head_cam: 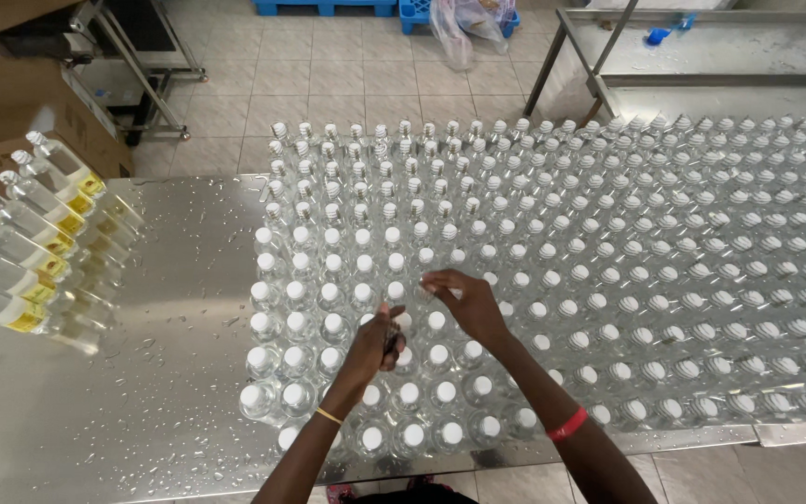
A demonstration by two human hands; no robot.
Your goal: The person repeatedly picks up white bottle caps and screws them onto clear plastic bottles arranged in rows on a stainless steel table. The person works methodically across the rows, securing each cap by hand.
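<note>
A wet steel table (142,392) carries a dense block of clear plastic bottles (608,243). The near rows have white caps (333,325); those in the far-left rows show bare threaded necks (342,173). My left hand (375,347) is curled above the capped bottles and seems to hold something small and dark that I cannot make out. A thin yellow band circles that wrist. My right hand (466,303) reaches over bottle tops in the middle rows, fingers pinched at one top. A red band sits on my right forearm (567,426).
Several labelled bottles (25,252) lie on their sides at the table's left edge. Cardboard boxes (30,103) stand on the floor at left. A steel bench (701,56) and blue pallets (328,7) are beyond the table on the tiled floor.
</note>
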